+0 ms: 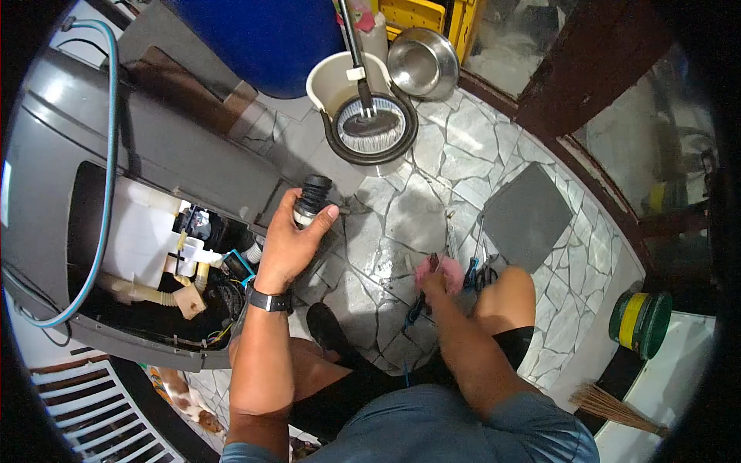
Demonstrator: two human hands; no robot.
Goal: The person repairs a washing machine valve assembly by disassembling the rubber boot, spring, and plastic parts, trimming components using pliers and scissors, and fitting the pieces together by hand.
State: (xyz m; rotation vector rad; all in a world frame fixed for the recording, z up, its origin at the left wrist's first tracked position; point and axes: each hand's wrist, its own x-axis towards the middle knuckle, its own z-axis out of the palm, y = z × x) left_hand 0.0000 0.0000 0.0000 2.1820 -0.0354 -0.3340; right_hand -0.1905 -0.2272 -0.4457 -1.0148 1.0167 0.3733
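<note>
Head view: left hand (292, 241) curling thumb and fingers round black ribbed part (314, 194), near frame centre, beside opened grey appliance (58, 131) filling left side. Right hand (435, 282) lying over pink cloth (454, 272), right of centre; cannot tell whether gripping.
</note>
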